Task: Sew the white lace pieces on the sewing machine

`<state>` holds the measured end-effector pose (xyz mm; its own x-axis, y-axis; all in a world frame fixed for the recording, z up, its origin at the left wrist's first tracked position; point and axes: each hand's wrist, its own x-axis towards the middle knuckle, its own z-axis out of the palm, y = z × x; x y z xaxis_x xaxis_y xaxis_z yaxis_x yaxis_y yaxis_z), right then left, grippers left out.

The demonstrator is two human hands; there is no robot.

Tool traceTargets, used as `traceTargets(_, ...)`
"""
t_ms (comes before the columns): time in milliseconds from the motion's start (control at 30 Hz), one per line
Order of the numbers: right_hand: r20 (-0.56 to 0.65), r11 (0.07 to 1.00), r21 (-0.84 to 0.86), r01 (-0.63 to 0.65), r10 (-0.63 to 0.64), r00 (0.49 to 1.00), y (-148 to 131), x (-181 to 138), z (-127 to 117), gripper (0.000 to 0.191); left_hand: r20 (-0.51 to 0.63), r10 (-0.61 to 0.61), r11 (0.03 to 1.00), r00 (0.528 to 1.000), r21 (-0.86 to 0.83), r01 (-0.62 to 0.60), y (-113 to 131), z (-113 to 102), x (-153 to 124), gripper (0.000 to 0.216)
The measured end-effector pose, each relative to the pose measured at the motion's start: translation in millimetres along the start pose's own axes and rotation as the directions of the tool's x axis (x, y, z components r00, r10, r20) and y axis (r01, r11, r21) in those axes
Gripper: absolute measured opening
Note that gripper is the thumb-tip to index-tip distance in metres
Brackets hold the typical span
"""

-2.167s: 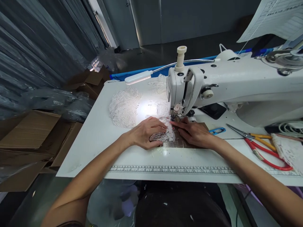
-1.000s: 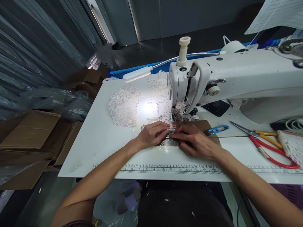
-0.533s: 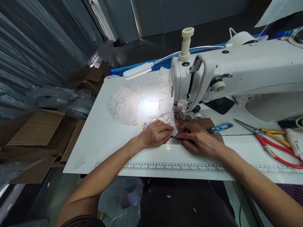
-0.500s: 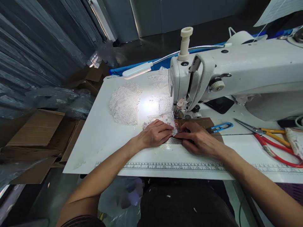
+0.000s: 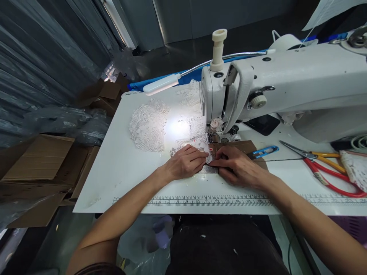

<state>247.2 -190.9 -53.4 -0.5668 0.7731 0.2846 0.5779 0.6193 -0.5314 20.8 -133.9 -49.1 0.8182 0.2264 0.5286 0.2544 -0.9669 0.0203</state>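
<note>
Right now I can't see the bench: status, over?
Left hand and right hand flat on white lace piece, fingertips meeting. Lace just short of sewing machine needle. Blue snips lie right, apart.

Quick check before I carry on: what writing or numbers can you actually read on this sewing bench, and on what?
Ruler scale along the table's front edge: "5" up to about "16", small and partly blurred.
Paper sheet, top right: printed lines, too blurred to read.
Sewing machine: no legible brand or label.
</note>
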Motion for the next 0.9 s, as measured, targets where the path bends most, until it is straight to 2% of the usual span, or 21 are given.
traceTargets(233,0.017,1.000,-0.031,-0.003,0.003,1.000,-1.6,0.5,-0.5,0.033,-0.001,-0.025,1.000,1.000,0.018,0.025,1.6,4.1,-3.0,0.007)
traceTargets(333,0.012,0.999,0.020,-0.026,0.026,1.000,-1.0,-0.1,-4.4,0.034,0.013,-0.014,0.999,1.000,0.039,0.014,1.8,4.2,-3.9,0.006)
traceTargets(433,-0.076,0.987,0.107,-0.116,0.125,0.989,2.2,-1.4,-9.5,0.035,0.030,0.002,0.998,1.000,0.063,-0.003,2.3,3.0,-3.6,0.006)
traceTargets(533,-0.156,0.981,0.078,-0.176,0.186,0.970,4.7,-2.5,-11.2,0.036,0.048,0.014,0.996,0.999,0.089,-0.018,3.9,2.0,-3.0,0.008)
traceTargets(733,-0.019,0.990,-0.118,-0.073,0.071,0.997,2.7,-4.0,-3.8,0.035,0.032,0.012,0.998,0.999,0.065,-0.014,3.8,0.0,-2.6,0.006)
traceTargets(900,-0.015,0.986,-0.157,-0.049,0.047,0.999,4.4,-4.8,-0.1,0.034,-0.036,-0.133,0.990,0.990,-0.051,0.131,-9.2,-3.4,-2.7,0.021)
